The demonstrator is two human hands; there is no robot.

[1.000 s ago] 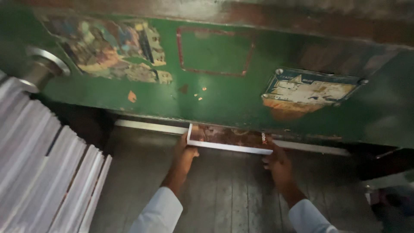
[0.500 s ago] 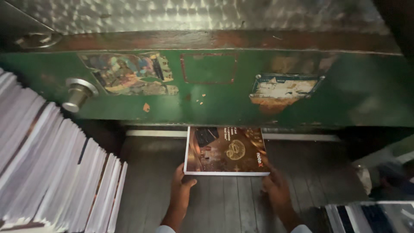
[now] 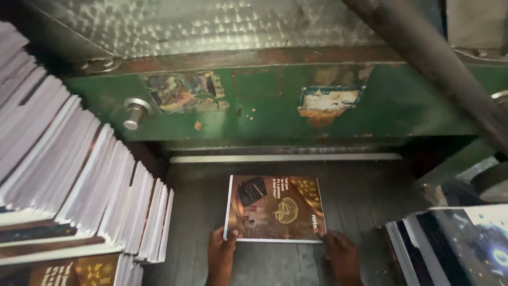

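A brown-covered notebook (image 3: 275,207) with a white spine edge lies flat on the dark metal table (image 3: 365,190) in front of a green machine (image 3: 264,114). My left hand (image 3: 220,255) grips its near left corner. My right hand (image 3: 342,255) holds its near right corner. Both hands sit at the bottom edge of the view, and the notebook is well out from under the machine's slot.
A leaning row of several notebooks (image 3: 79,175) fills the left side. Another pile of notebooks (image 3: 450,243) lies at the lower right. A round metal knob (image 3: 135,112) juts from the machine front. A dark bar (image 3: 423,53) crosses the upper right.
Both hands have drawn the notebook back toward me, out from under the green machine's edge, so its whole cover now shows.
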